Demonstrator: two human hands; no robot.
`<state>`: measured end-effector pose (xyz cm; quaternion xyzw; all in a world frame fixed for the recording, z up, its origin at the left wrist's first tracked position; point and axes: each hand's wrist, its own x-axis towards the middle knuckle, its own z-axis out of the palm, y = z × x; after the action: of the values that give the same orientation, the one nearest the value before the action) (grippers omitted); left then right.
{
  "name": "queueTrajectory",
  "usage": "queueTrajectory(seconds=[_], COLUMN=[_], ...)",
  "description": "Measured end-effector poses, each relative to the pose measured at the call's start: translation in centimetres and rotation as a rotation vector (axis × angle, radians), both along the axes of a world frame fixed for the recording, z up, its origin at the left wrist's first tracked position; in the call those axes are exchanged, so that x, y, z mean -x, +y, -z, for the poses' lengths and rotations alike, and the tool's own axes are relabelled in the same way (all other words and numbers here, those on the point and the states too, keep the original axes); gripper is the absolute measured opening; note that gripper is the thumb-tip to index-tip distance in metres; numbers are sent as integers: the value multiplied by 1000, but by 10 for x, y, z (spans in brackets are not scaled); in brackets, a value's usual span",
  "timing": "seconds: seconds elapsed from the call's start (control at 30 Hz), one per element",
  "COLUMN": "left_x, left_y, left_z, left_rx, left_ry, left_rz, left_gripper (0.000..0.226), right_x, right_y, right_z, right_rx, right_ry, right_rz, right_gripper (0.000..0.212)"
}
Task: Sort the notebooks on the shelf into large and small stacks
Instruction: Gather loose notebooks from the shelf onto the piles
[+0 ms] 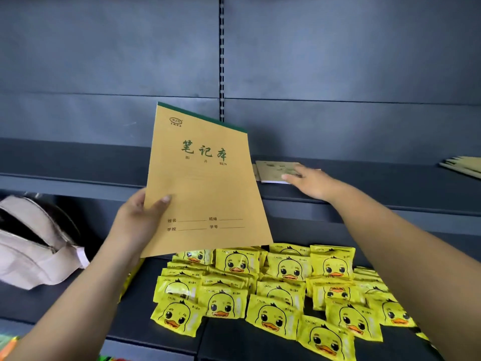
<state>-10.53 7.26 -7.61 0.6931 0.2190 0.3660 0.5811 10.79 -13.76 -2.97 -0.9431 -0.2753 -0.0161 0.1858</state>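
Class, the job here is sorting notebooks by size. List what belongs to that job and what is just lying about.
Part of the job:
- large notebook, held up by the left hand
- small notebook on the shelf, under the right hand
- notebook stack at far right

Just lying about:
- yellow duck packets on the lower shelf
- beige bag at left
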Motion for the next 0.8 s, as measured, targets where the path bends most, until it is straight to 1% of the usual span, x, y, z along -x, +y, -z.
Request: queueTrajectory(seconds=[0.07, 0.13, 0.23, 0.3, 0.43, 0.5, 0.57, 0.63, 0.67, 0.73, 0.8], left_x=[0, 1, 4, 1, -2, -3, -6, -9, -10, -13, -15], left_y=[3, 4, 4, 3, 3, 1, -5, -11, -13, -17, -19], left_z=[-1, -1, 2, 6, 10, 9, 9, 9, 9, 9, 10], left_rx=[17, 41, 59, 68, 96, 117, 139, 148, 148, 145, 141], left_ry=[5, -3, 0, 15, 21, 15, 28, 27, 27, 31, 41], left_rz=[6, 17, 18, 54, 58, 72, 87, 105, 117, 136, 156], left_gripper=[13, 11, 7, 6, 8, 6, 8, 6, 5, 6, 6], right_x=[-2, 6, 33, 43, 55, 62, 66, 73, 77, 83, 87], right_y=[4, 0, -24, -42, -62, -65, -67, -70, -72, -77, -81], right_z=[2, 4, 12, 21, 28, 29, 29, 28, 29, 36, 47], right_rx=[117, 162, 251, 229, -36, -130, -197, -387, -478, -596, -761], right_ry=[22, -25, -208, -298, -419, -430, -374, -246, -209, -183, -171], right_rz=[7, 14, -2, 15, 20, 11, -4, 26, 71, 184, 301], right_gripper=[59, 62, 62, 59, 46, 42, 41, 39, 38, 38, 35])
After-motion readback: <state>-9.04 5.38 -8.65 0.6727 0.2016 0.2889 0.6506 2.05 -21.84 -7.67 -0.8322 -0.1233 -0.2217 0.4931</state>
